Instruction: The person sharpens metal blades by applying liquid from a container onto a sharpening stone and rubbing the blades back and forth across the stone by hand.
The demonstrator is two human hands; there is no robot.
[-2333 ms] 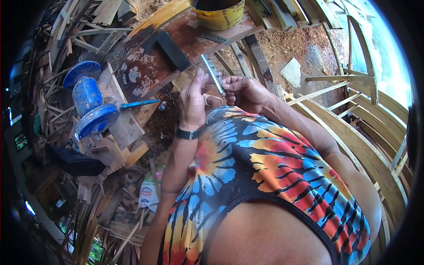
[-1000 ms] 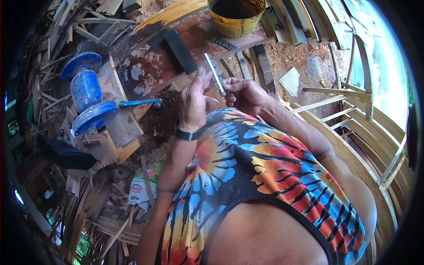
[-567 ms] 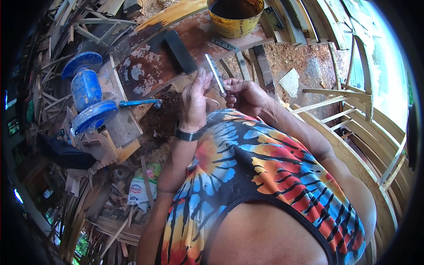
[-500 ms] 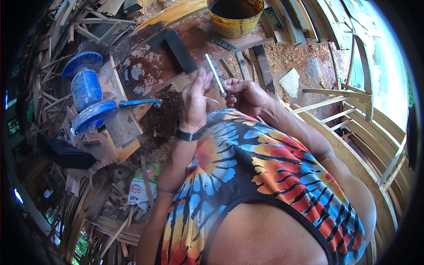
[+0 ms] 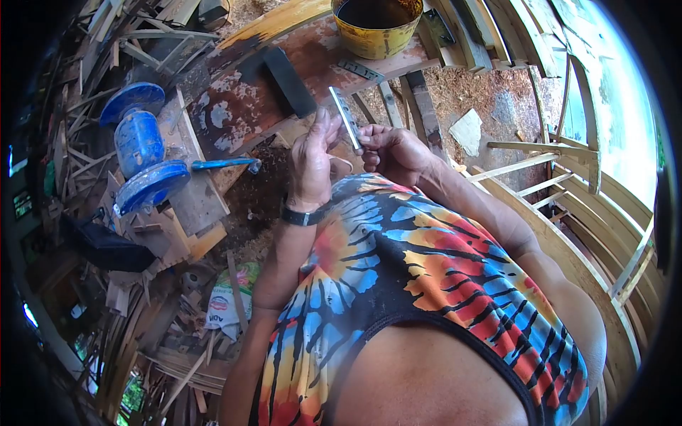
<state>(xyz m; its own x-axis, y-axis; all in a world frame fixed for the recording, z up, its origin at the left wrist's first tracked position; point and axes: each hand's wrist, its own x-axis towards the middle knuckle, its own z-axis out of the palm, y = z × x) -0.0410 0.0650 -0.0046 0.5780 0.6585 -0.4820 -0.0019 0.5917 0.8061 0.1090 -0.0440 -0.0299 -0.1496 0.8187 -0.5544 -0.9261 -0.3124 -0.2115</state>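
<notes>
My right hand (image 5: 396, 153) pinches the lower end of a slim metal blade (image 5: 345, 117) between thumb and fingers. Its long edge shines bright, and small holes show along its face. To its left is my left hand (image 5: 312, 160), with a dark band on the wrist. The fingers of that hand stretch upward, side by side, close to the blade. Beyond both hands a dark rectangular block (image 5: 290, 83), like a sharpening stone, lies on a worn reddish board (image 5: 234, 106). A second flat metal piece with slots (image 5: 360, 69) rests near the board's edge.
A yellow tub (image 5: 376, 39) with dark liquid stands at the back. On the left sits a blue machine with round discs (image 5: 140, 145), a blue rod (image 5: 224, 164) beside it. Scrap wood (image 5: 156, 53) is piled around, and a long wooden frame (image 5: 568, 248) runs along the right.
The blade has tilted slightly in my right hand, so more of its holed face shows. My left hand stays almost where it was.
</notes>
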